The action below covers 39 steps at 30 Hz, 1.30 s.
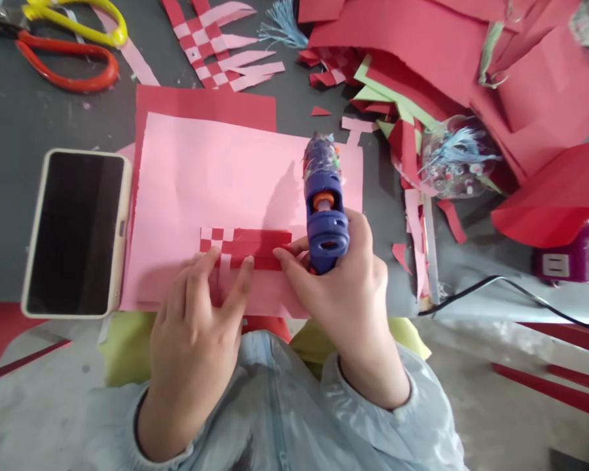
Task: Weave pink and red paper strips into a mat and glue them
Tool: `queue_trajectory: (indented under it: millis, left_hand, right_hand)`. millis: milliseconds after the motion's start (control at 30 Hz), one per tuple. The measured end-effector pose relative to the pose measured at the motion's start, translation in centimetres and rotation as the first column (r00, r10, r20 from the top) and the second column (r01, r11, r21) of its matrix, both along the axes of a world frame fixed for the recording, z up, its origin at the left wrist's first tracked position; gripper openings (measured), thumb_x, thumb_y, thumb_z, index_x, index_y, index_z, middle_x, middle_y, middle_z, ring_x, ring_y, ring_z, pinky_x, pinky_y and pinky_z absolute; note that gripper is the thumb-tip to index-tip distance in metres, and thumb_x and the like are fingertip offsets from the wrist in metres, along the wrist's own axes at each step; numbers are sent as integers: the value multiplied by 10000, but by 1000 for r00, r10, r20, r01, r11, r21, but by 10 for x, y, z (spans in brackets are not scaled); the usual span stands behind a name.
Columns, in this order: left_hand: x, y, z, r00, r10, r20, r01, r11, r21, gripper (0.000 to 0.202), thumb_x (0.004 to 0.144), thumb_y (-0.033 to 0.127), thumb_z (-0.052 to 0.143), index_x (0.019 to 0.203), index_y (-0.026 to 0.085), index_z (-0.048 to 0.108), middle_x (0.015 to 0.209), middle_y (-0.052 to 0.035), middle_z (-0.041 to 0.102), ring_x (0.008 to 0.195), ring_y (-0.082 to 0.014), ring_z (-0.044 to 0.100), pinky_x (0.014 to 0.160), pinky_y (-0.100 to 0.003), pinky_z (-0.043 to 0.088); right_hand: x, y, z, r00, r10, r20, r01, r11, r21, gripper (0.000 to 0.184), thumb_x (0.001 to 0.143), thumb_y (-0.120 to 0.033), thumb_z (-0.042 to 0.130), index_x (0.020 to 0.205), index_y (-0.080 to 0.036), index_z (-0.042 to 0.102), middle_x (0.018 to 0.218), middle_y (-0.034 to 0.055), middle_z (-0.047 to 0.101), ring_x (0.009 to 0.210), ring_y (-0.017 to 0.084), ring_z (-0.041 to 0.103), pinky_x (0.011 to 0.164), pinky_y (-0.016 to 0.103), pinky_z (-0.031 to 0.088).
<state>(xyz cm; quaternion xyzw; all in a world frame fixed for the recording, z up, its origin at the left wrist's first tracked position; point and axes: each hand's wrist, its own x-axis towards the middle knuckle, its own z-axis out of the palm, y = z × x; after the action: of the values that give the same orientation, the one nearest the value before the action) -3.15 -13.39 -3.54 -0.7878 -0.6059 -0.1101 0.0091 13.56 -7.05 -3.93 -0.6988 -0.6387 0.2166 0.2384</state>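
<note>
My right hand is closed round a blue hot glue gun, whose clogged tip points away from me. With thumb and fingertip, the same hand also pinches the right end of the red strips in a small woven paper piece. Red and pink squares interlace at the woven piece's left end. Over it lies my left hand, fingers spread, with two fingertips pressing the strips down. A pink paper sheet lies beneath both hands, on top of a red sheet.
A phone lies at left, below scissors with yellow and red handles. A fringed woven paper piece lies at the back. Red paper scraps, a blue tassel and a black cable occupy the right.
</note>
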Motion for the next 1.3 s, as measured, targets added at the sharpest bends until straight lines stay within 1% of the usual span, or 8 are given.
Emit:
queue_trajectory:
  millis: [67,200,267,533,733,933,1167,1300]
  left_hand:
    - [1,1,0,1000,-2,4,2,1000,15,602,804,15,666,1374,193,589,1307,-210,607,1165,-376,663,911,-514,612]
    - [4,2,-2,1000,14,-7,-14,998,55,548,811,39,648,1354,29,571,1247,-237,638,1105,-365,675,927,-492,606]
    - [6,3,-3,999,31,-12,-30,997,69,497,816,45,638,1307,-10,590,1211,-236,652,1080,-358,680,926,-480,605]
    - [11,5,-2,995,88,-53,-84,994,68,452,860,54,586,1312,35,578,1195,-195,661,1097,-309,671,963,-427,583]
    - [14,6,-2,988,138,-65,-134,989,57,464,874,59,574,1334,118,569,1168,-148,670,1098,-288,666,931,-406,576]
    - [15,8,-1,987,142,-71,-139,989,43,430,881,63,556,1309,71,591,1138,-172,665,1074,-309,662,899,-423,573]
    - [11,9,-3,994,106,-29,-103,992,73,416,881,59,547,1294,35,595,1143,-192,657,1087,-314,647,922,-433,576]
    - [12,8,-5,992,120,-31,-117,990,79,411,896,61,529,1304,67,586,1158,-179,651,1109,-301,638,938,-426,569]
  right_hand:
    - [0,0,1,1000,-3,-1,3,1000,-7,438,752,-322,677,1139,-278,476,799,-37,765,614,231,737,517,333,521]
    - [-1,0,2,1000,-12,-10,12,1000,-16,429,762,-323,684,1138,-275,482,816,-35,770,643,231,744,543,337,529]
    - [-2,1,2,1000,-18,-12,17,1000,-23,433,758,-324,689,1137,-274,486,815,-35,772,651,233,745,550,339,531]
    - [-3,2,4,999,-30,-22,29,998,-54,424,741,-339,677,1120,-271,500,805,-29,765,664,242,744,556,352,539]
    - [-3,2,4,999,-28,-33,26,998,-51,429,729,-316,677,1119,-273,505,778,-37,753,646,236,735,548,345,532]
    - [-3,5,5,998,-44,-51,40,997,-70,418,728,-355,687,1097,-259,514,776,-25,746,648,237,727,545,342,517]
    - [-4,6,4,998,-36,-56,31,996,-78,440,715,-348,694,1105,-249,514,768,-28,734,582,211,690,565,349,513]
    - [-3,6,3,997,-39,-70,32,995,-90,450,714,-355,690,1118,-251,519,761,-29,730,591,221,693,586,369,530]
